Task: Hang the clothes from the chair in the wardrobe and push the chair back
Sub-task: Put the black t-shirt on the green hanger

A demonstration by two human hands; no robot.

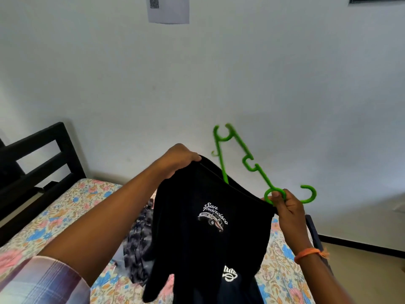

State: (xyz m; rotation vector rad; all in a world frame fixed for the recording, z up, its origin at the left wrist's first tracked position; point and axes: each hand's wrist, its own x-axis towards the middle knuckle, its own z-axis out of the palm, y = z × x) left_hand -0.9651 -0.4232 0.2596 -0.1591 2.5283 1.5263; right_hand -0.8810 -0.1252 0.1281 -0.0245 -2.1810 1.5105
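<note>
We hold a black T-shirt [210, 227] up in front of us over the bed [54, 216], its printed front facing us and its body hanging limp toward the floral sheet. Our left hand [177, 160] pinches one end of the top edge, fingers curled over the cloth; our right hand [287, 210] is closed on the other end of that edge and, in the same grip, on the ring of a green plastic hanger [241, 156] just below its hook. One arm of the hanger already dips behind the top edge, while the other rises clear of it, and the hanger looks blurred. We judge the shirt light, soft and floppy: it will sag and fold wherever it is unsupported, so it is best taken at the hem or shoulder seams, held spread between both hands. The hanger seems stiff, light and a little slick, so cloth may slide off a tilted arm; its neck is the sensible place to hold. Another dark patterned garment [140, 242] lies on the bed beneath. Neither chair nor wardrobe is in view.
</note>
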